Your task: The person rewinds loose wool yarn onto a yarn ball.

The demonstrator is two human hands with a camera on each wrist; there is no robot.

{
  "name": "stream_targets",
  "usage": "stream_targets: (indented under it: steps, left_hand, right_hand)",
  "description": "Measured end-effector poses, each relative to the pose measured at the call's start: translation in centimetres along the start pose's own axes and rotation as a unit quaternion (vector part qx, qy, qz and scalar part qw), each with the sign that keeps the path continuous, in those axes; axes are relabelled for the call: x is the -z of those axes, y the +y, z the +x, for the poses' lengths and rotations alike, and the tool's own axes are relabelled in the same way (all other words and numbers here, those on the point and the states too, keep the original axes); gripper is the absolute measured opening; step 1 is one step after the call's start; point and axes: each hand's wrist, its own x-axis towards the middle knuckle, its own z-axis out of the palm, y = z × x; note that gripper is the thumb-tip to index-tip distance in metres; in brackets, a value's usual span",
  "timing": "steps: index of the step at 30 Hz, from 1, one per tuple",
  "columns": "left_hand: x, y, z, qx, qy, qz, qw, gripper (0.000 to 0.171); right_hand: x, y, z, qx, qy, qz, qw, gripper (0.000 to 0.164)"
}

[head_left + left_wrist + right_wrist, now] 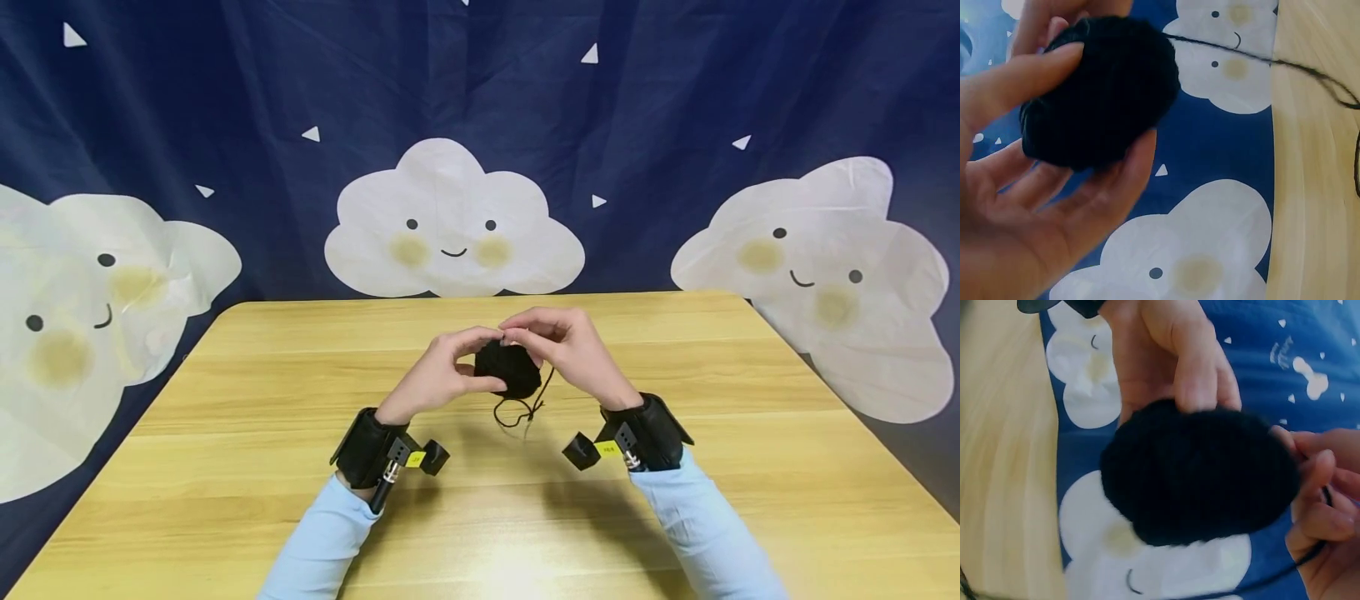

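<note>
A ball of black yarn point(508, 369) is held up over the wooden table, near its middle. My left hand point(442, 373) grips it from the left side, thumb on the near face and fingers around the far side, as the left wrist view shows with the yarn ball point(1104, 94). At the top right of the ball, my right hand point(573, 350) pinches the yarn strand between thumb and fingers. In the right wrist view the strand runs past the curled fingers point(1325, 519). A loose, looped yarn tail point(517, 414) hangs below the ball.
The light wooden table point(480, 517) extends under both forearms. Behind it hangs a dark blue curtain point(262, 100) printed with smiling white clouds and small triangles. A black strap with a small camera is worn on each wrist.
</note>
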Motion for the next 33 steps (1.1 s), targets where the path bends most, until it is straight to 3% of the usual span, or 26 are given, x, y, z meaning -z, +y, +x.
stream_targets:
  steps: [6, 9, 13, 18, 21, 26, 30, 33]
  left_hand:
    - [-0.1, 0.3, -0.1, -0.001, -0.008, -0.078, 0.9969, 0.046]
    - [0.0, 0.2, -0.1, -0.017, 0.017, -0.118, 0.9927, 0.046]
    - [0.0, 0.3, -0.1, -0.033, 0.075, -0.141, 0.9867, 0.043]
    - [0.1, 0.5, -0.1, -0.036, 0.14, -0.142, 0.9793, 0.042]
    - [0.1, 0.6, -0.1, -0.029, 0.176, -0.138, 0.9742, 0.041]
    - [0.2, 0.6, -0.1, -0.011, 0.234, -0.12, 0.9648, 0.04]
    - [0.3, 0.4, -0.1, -0.002, 0.254, -0.104, 0.9615, 0.04]
    - [0.5, -0.5, -0.1, -0.022, 0.256, -0.097, 0.9614, 0.04]
  right_hand:
    - [0.0, 2.5, 0.3, -0.027, 0.05, 0.064, 0.996, 0.019]
    - [-0.4, 3.5, 0.2, -0.044, 0.06, 0.073, 0.995, 0.018]
    - [-1.4, 4.1, -0.1, -0.053, 0.075, 0.062, 0.994, 0.013]
    - [-2.7, 4.2, -0.6, -0.059, 0.076, 0.075, 0.993, 0.014]
    - [-3.1, 4.0, -0.9, -0.054, 0.049, 0.083, 0.994, 0.016]
    - [-3.7, 3.2, -1.0, -0.032, 0.014, 0.051, 0.998, 0.016]
    - [-3.8, 2.3, -1.2, -0.01, -0.009, 0.009, 1.0, 0.017]
    - [-3.6, 1.6, -1.3, 0.004, -0.012, -0.022, 1.0, 0.017]
